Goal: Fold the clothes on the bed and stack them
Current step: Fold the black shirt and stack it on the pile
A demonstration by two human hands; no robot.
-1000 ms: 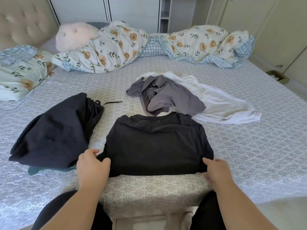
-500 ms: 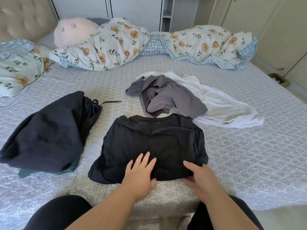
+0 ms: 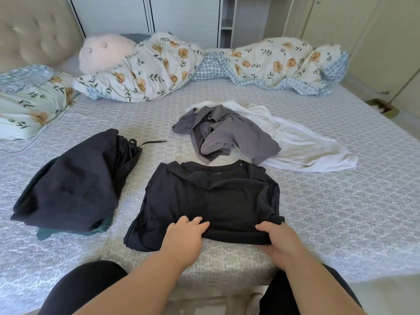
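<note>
Both hands, left hand (image 3: 185, 235) and right hand (image 3: 278, 241), grip the near edge of the black shirt (image 3: 209, 201), just right of the dark stack (image 3: 72, 185).

The right hand's (image 3: 276, 243) fingertips are tucked under the near hem of the black T-shirt (image 3: 211, 201), out of sight. A teal garment (image 3: 75, 231) left of the T-shirt shows only its edge beneath the dark folded stack (image 3: 75, 180). The white garment (image 3: 302, 144) beyond is partly covered by the grey one (image 3: 227, 133). The floral pillow (image 3: 29, 103) is cut by the left edge.
</note>
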